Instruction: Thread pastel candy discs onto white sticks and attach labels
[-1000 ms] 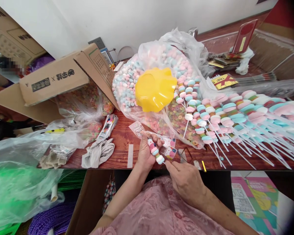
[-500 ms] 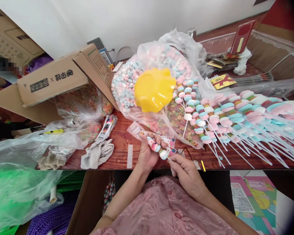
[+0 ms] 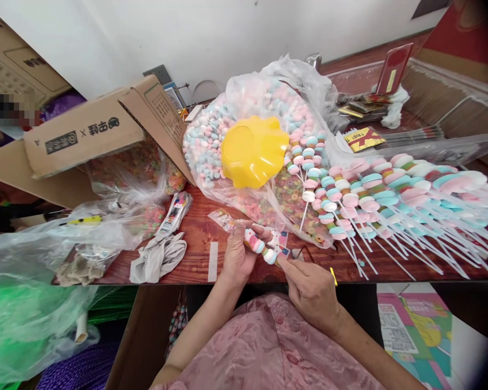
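Observation:
My left hand is closed around a marshmallow skewer of pink, white and blue pieces, held slanting over the table's front edge. A clear printed wrapper sticks out past the left thumb; how much of the skewer it covers I cannot tell. At the skewer's lower end, the fingers of my right hand are pinched together at its stick, which they mostly hide. Behind the hands lies a printed packet. To the right, many finished-looking skewers lie piled with white sticks pointing forward.
A yellow wavy-rimmed bowl rests on a big clear bag of marshmallows. Ring-shaped gummies show beside it. An open cardboard box, grey gloves and a stack of wrappers are on the left.
My right hand has turned and pushed in closer to the skewer's lower end, its back now more upward. My left hand keeps its hold. The whole view has shifted slightly.

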The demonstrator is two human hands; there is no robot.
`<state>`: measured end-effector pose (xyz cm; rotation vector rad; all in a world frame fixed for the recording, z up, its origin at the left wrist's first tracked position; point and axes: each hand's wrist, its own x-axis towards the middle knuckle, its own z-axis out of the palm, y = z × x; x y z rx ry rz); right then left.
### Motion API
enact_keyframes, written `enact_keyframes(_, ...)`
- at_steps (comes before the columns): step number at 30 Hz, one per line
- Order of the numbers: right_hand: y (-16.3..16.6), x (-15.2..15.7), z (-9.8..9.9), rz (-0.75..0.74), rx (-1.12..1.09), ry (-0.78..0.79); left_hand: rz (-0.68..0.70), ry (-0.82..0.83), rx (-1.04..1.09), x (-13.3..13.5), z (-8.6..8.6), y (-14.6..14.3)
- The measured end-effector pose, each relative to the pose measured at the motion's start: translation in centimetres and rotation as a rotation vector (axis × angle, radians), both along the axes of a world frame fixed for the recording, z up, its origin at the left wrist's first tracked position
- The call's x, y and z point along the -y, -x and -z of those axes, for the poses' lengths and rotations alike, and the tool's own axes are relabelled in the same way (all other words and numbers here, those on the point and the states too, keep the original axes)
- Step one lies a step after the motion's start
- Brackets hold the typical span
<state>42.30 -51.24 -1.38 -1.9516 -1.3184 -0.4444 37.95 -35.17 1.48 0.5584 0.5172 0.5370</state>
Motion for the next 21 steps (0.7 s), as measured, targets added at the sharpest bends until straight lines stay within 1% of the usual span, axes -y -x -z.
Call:
enact_keyframes(2, 0.0, -0.1, -0.4, 0.009, 0.086, 0.026, -0.043, 0.03, -0.019, 0.0, -0.2, -0.2)
enact_keyframes(5, 0.3, -0.3, -0.7, -0.001, 0.135, 0.022, -0.086, 0.051, -0.046, 0.2, -0.6, -0.5)
enact_keyframes(7, 0.6, -0.4, -0.6, -0.02, 0.112, 0.005, -0.09, 0.054, -0.066, 0.5, -0.8, -0.6)
enact_keyframes(9, 0.8, -0.6, -0.3, -0.049, 0.026, -0.009, -0.073, 0.059, -0.066, 0.7, -0.8, -0.6)
enact_keyframes(10, 0.9, -0.6, -0.1, -0.071, -0.053, -0.016, -0.056, 0.061, -0.056, 0.8, -0.7, -0.5)
enact_keyframes(12, 0.9, -0.7, 0.0, -0.117, -0.296, -0.035, -0.007, 0.06, -0.011, 0.9, -0.5, -0.4)
enact_keyframes(15, 0.7, -0.8, -0.3, -0.16, -0.797, -0.039, 0.07, 0.04, 0.077, 0.6, -0.2, -0.1)
enact_keyframes(18, 0.4, -0.9, -0.8, -0.201, -1.255, -0.045, 0.087, 0.02, 0.13, 0.3, -0.1, 0.2)
enact_keyframes(20, 0.4, -1.0, -1.1, -0.227, -1.425, -0.058, 0.092, -0.006, 0.149, 0.1, -0.3, 0.4)
enact_keyframes(21, 0.4, -1.0, -1.2, -0.232, -1.442, -0.053, 0.101, -0.031, 0.153, 0.1, -0.4, 0.4)
